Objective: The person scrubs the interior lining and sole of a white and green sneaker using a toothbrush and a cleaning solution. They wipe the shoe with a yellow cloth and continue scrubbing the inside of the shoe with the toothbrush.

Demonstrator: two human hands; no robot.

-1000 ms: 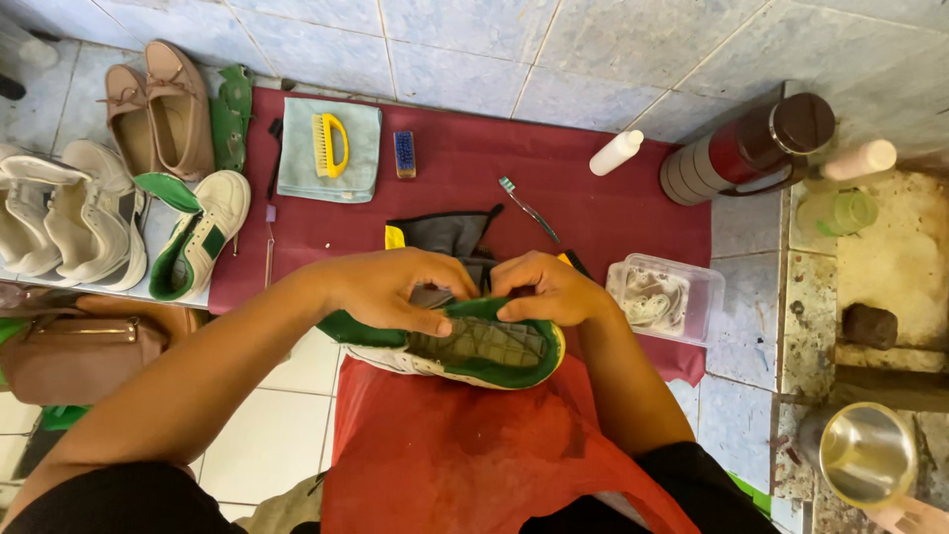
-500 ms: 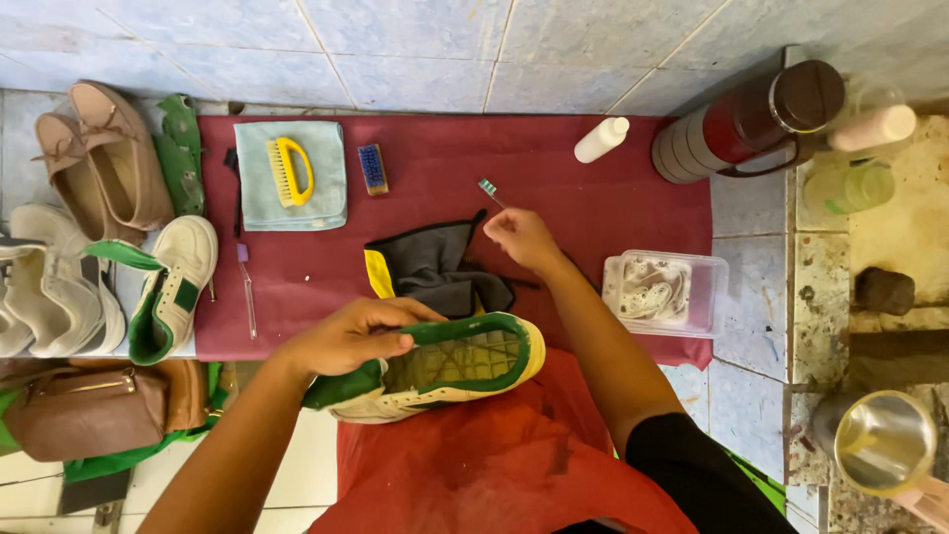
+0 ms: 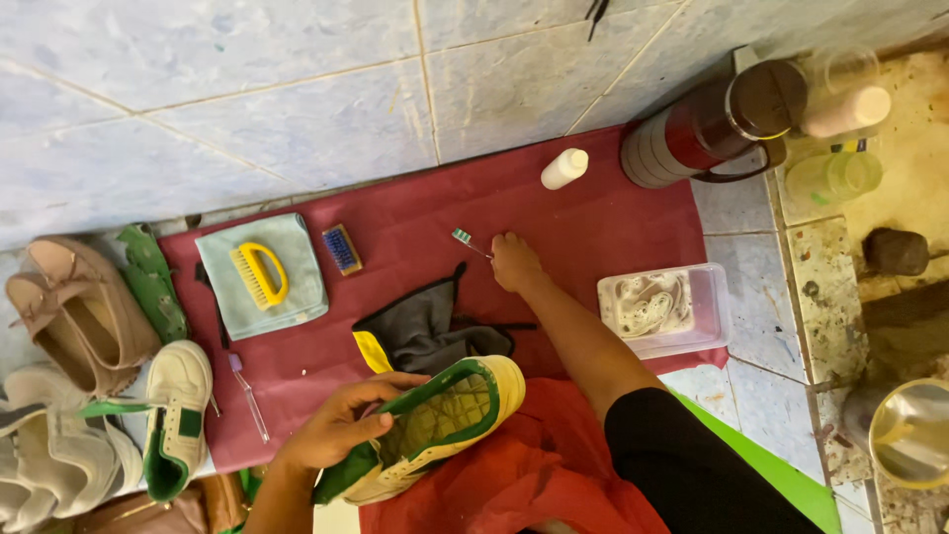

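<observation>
The left hand (image 3: 341,425), in the lower middle of the frame, grips a white and green shoe (image 3: 435,427) by its green collar, thumb on the outer edge and fingers curled inside. The shoe lies tilted with its opening up, toe toward the lower left, over a red cloth (image 3: 514,475) at the bottom of the frame.

The right hand (image 3: 514,262) reaches up to the centre of the frame and closes on the handle of a toothbrush (image 3: 467,240), whose green and white head points to the upper left. The brush lies on a dark red mat (image 3: 415,218) that covers the middle of the tiled floor.

Just below that hand lies a grey and yellow cloth (image 3: 420,331), crumpled between the hand and the shoe. To the right sits a clear tub (image 3: 664,309) with white laces inside. Near the upper right stand a white bottle (image 3: 563,168) and a red and brown flask (image 3: 717,124) lying on its side.

On the left of the mat a pale blue towel (image 3: 259,277) bears a yellow scrubbing brush (image 3: 259,275), with a small blue brush (image 3: 342,248) just beside it. At the far left edge lie a second green and white shoe (image 3: 176,415) and a tan pair (image 3: 79,311).
</observation>
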